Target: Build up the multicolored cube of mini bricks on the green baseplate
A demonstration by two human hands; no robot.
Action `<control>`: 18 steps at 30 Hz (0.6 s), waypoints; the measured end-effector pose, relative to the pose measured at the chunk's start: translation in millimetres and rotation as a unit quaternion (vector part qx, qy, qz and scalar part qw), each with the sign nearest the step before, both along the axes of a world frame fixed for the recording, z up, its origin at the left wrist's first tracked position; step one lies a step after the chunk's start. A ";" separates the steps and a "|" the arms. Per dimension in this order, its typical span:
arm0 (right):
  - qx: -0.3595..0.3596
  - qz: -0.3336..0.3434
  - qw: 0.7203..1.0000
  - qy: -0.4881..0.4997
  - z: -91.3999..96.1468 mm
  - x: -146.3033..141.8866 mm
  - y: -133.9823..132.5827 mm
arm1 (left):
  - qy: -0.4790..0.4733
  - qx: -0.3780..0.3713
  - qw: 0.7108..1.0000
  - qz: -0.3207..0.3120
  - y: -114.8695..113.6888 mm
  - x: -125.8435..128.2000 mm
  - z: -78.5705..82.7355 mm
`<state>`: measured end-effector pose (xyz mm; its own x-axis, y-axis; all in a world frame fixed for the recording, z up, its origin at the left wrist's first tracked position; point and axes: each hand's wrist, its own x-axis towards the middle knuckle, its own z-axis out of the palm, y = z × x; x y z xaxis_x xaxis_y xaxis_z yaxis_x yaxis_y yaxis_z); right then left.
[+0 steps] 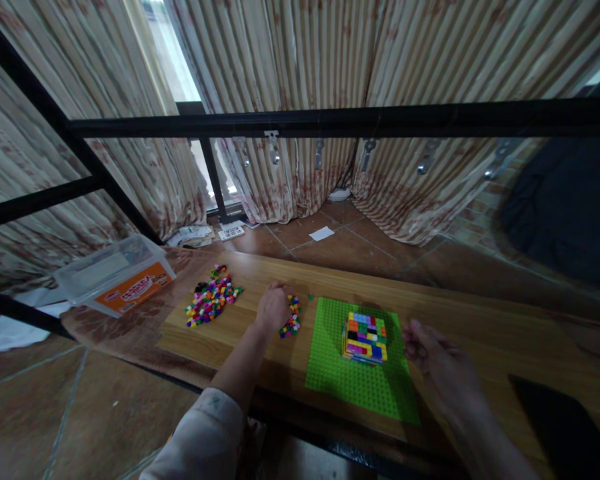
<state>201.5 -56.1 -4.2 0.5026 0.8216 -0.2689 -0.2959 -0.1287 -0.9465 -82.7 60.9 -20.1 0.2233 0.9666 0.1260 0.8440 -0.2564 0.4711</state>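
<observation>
A green baseplate (330, 360) lies on a wooden board, and a block of many-coloured small bricks (365, 337) stands on its far half. My left hand (274, 307) rests knuckles-up on the board beside a small cluster of loose bricks (293, 319), its fingers curled onto them. What the fingers hold is hidden. My right hand (430, 353) hovers at the baseplate's right edge, close to the brick block, with its fingers loosely curled and blurred.
A bigger pile of loose coloured bricks (213, 299) lies at the board's left. A clear plastic box with an orange label (115, 273) stands further left. A black metal frame (330, 121) crosses overhead. Striped curtains (300, 67) hang behind. A dark flat object (565, 427) lies at the right.
</observation>
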 end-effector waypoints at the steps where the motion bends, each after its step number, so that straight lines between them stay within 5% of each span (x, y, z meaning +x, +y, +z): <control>1: 0.001 0.002 1.000 -0.003 0.4 -0.4 0.2 | 0.002 0.000 1.000 0.004 0.1 -0.1 0.0; 7: 0.056 -0.026 0.997 -0.055 9.4 -5.5 1.5 | -0.041 0.010 0.999 0.025 -9.5 3.4 19.8; 10: 0.105 -0.027 0.985 -0.136 21.0 -16.0 -3.5 | -0.251 0.005 0.968 -0.014 -35.6 18.5 36.8; 13: 0.121 0.071 0.974 -0.175 32.6 -33.0 -16.4 | -0.399 -0.051 0.914 -0.056 -75.4 40.7 49.5; 18: 0.128 0.191 0.953 -0.199 35.5 -53.2 -43.1 | -0.447 -0.102 0.878 -0.135 -120.8 70.6 60.3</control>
